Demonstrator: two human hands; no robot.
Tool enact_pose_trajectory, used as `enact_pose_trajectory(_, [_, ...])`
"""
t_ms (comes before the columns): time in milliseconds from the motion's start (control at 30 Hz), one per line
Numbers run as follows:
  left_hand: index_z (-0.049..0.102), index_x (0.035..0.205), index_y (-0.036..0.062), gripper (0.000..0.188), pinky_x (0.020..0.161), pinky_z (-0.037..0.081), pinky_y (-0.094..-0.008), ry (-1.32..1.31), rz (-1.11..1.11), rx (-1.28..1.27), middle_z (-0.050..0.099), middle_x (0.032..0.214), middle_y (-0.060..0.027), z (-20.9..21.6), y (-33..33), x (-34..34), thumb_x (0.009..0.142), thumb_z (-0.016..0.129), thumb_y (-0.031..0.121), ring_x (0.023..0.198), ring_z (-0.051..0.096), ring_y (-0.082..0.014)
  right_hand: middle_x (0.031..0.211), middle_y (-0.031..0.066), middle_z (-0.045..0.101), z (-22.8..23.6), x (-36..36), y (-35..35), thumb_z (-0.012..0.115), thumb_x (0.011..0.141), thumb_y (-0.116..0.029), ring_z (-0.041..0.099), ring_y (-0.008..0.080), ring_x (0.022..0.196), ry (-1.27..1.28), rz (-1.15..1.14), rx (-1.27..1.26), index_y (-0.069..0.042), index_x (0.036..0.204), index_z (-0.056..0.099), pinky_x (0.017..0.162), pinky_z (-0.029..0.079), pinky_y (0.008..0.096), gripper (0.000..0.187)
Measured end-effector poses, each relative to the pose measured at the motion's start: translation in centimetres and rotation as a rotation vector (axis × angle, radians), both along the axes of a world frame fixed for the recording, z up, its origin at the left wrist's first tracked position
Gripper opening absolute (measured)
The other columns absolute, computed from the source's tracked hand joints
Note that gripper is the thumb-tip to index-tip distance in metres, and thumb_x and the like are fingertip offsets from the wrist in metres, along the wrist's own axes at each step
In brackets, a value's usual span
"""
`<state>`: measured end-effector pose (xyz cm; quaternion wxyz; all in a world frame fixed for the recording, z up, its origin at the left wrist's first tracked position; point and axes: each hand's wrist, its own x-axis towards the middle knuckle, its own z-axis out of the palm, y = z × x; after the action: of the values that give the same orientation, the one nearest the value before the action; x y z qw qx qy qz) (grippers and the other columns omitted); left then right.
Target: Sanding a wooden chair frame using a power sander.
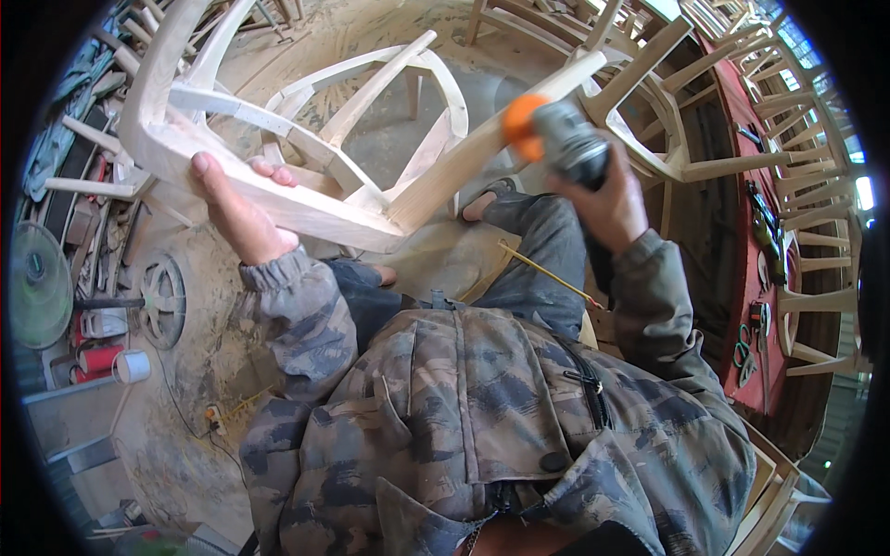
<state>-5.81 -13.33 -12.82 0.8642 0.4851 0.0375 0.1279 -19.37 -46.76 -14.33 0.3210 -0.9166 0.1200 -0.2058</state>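
1. Head view: the left hand [243, 211] clasped the seat rail of an unfinished wooden chair frame [306, 157] that lay tilted over the person's knees. Its grip was wrapped round the rail, thumb on top.
2. The right hand [607, 199] had its grip closed round a grey power sander [567, 141], whose orange pad [521, 128] touched a chair leg [482, 153].
3. Judged risk: the frame rested on one hand and the lap only, so pad pressure could twist it loose.
4. The pad's contact face and the sander's cord were hidden.

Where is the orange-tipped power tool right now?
In the head view, upper right of centre: the right hand grips the power tool, pressed against the chair frame leg.
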Motion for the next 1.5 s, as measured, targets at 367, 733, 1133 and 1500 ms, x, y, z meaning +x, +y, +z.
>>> enact_pose_trajectory(367, [0.037,0.127,-0.0035,0.072,0.065,0.053,-0.0375,-0.201,-0.108,0.18,0.061,0.077,-0.016,-1.9,-4.0,-5.2,0.093,0.058,0.056,0.063,0.062,-0.022,0.114,0.0193,0.066,-1.7,-3.8,0.3,0.085,0.073,-0.038,0.065,0.0272,0.107,0.218,0.014,0.112,-0.002,0.132,0.047,0.094,0.049,0.0374,0.079])
enact_pose_trajectory(733, [0.038,0.131,-0.0057,0.085,0.074,0.051,-0.0329,-0.273,-0.549,0.092,0.063,0.092,-0.0144,-6.2,-7.2,-10.5,0.079,0.081,0.046,0.08,0.062,-0.02,0.117,0.0204,0.065,-4.1,-6.2,-1.1,0.085,0.073,-0.042,0.063,0.0289,0.11,0.328,-0.084,0.247,-0.001,0.135,0.045,0.097,0.047,0.0385,0.085])
enact_pose_trajectory(1133, [0.064,0.111,0.0032,0.056,0.086,0.051,-0.0369,-0.388,-0.814,0.864,0.065,0.102,-0.0077,-7.5,-7.4,-11.9,0.079,0.082,0.046,0.093,0.063,-0.0252,0.118,0.018,0.063,-7.3,-8.7,-2.9,0.084,0.074,-0.041,0.061,0.0265,0.112,0.259,-0.267,0.457,0.0,0.133,0.047,0.1,0.045,0.0377,0.081])
enact_pose_trajectory(1500, [0.018,0.152,-0.0034,0.131,0.118,0.024,-0.0539,-0.244,-0.814,-0.142,0.025,0.155,-0.0272,0.6,-8.5,-4.9,0.066,0.056,0.088,0.143,0.029,-0.039,0.118,0.0183,0.064,-7.9,-9.0,-2.9,0.084,0.074,-0.042,0.062,0.0263,0.111,0.191,-0.317,0.546,0.001,0.134,0.047,0.098,0.047,0.0372,0.083])
